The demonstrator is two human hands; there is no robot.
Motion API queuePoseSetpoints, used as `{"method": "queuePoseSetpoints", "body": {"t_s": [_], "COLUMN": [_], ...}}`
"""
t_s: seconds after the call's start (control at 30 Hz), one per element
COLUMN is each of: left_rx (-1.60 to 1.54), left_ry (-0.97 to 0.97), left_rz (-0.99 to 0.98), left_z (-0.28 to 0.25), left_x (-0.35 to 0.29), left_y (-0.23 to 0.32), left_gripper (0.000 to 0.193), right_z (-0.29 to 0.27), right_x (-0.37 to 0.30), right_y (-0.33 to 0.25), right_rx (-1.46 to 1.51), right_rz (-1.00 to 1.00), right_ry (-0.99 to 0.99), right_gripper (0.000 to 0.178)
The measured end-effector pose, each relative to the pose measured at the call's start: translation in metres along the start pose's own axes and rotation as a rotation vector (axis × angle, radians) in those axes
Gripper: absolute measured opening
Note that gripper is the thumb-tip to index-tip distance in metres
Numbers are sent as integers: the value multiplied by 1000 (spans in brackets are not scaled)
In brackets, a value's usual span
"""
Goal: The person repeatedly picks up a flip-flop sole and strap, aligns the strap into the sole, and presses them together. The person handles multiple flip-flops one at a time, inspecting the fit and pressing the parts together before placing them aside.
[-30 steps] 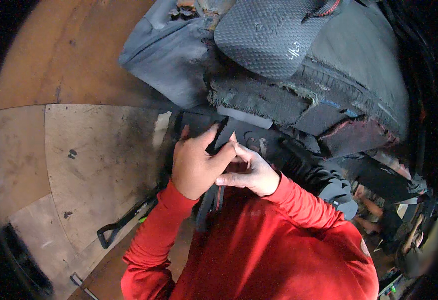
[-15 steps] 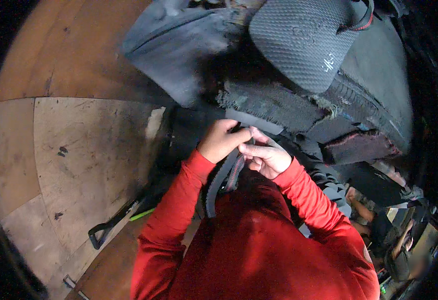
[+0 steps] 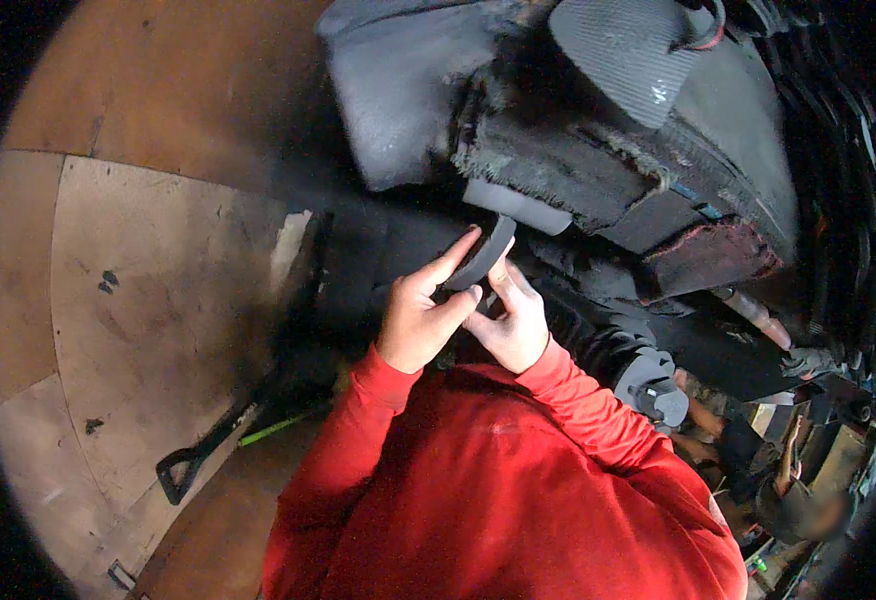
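Both hands are raised in front of my chest, below the cloth-covered bench edge. Between them is a dark grey flip-flop, its curved sole edge turned toward me. My left hand grips it from the left, index finger stretched along it and thumb near its lower end. From the right, my right hand pinches it, thumb close to the left thumb. Its strap is hidden now. Just beyond the fingers lies a smooth grey bar along the bench edge. Another grey textured flip-flop with a dark and red strap rests farther back.
Frayed dark cloth covers the bench edge. A dark red pad hangs at its right. Grey soles are piled by my right elbow. Left are wooden panels and a black handle. A person sits at far right.
The flip-flop has been turned and lifted, so its sole edge now shows instead of the hanging strap. My left hand has opened out along it; the view has shifted.
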State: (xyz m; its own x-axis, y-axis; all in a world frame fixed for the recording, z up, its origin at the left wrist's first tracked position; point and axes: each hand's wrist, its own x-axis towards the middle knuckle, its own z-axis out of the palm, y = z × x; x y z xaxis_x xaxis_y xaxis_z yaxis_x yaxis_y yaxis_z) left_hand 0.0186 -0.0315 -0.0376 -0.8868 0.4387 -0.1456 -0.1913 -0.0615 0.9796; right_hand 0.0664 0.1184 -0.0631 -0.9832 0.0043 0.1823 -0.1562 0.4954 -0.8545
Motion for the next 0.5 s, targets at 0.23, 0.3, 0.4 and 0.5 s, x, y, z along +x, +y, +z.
{"method": "queuePoseSetpoints", "body": {"t_s": [0.23, 0.3, 0.4, 0.5], "left_rx": [214, 313, 384, 238], "left_ry": [-184, -187, -224, -210], "left_rz": [-73, -154, -232, -189], "left_z": [-22, -21, -17, -10], "left_x": [18, 27, 47, 71], "left_y": [42, 43, 28, -4], "left_gripper": [54, 49, 37, 17], "right_z": [-23, -27, -30, -36], "right_x": [15, 21, 31, 42], "right_y": [-22, -20, -7, 19], "right_rx": [1191, 1379, 1362, 1264], "right_rz": [862, 876, 1081, 1030], "right_ry": [-401, -422, -367, -332], "right_gripper": [108, 85, 72, 61]}}
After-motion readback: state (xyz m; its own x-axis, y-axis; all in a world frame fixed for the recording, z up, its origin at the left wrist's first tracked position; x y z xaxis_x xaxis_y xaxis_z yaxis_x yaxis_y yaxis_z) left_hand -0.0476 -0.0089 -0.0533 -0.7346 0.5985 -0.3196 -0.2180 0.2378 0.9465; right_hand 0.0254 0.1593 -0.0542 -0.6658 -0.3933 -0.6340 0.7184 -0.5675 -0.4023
